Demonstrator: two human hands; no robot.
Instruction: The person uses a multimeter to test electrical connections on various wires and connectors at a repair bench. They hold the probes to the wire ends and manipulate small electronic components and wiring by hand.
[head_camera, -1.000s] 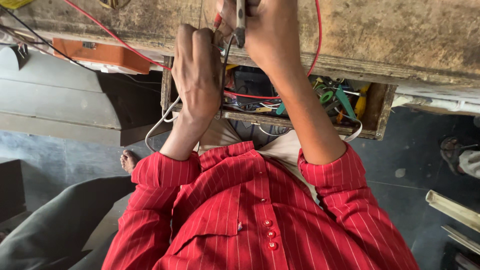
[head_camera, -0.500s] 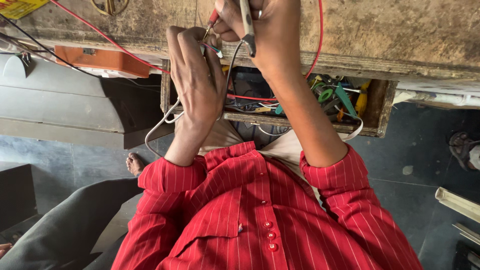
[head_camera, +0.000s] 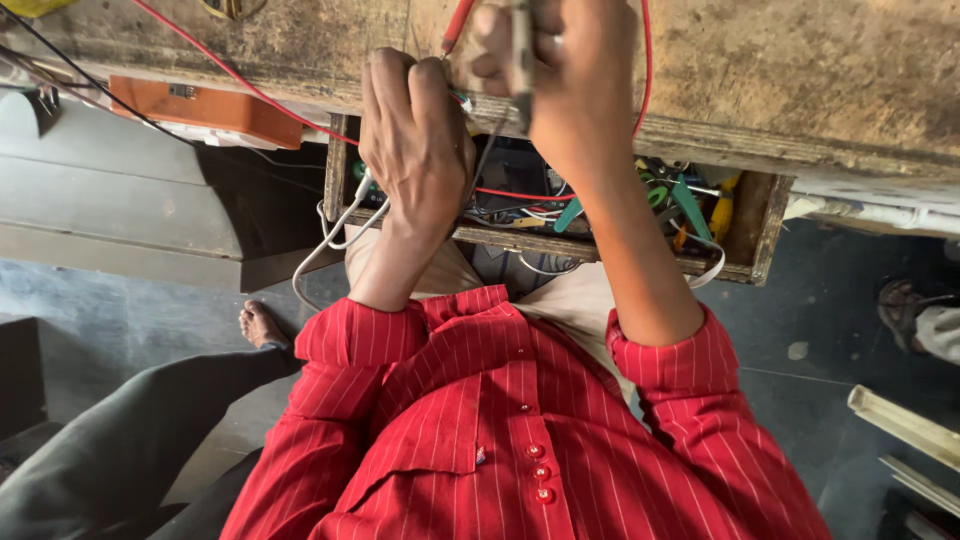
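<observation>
Orange box under bench edge, left | left hand curled on wires | right hand clamped on metal tool | open drawer below.

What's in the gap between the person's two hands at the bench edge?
In the head view, thin wires run down between the left hand and the right hand, which grips a grey tool; the open drawer shows behind.

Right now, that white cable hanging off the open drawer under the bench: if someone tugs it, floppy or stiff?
Probably floppy: the white cable droops in loose loops below the left hand, so it likely bends freely. It looks thin, so likely light. One end runs up toward the wooden drawer among other wires; a tug may snag or drag them. Its attachment is hidden.
</observation>
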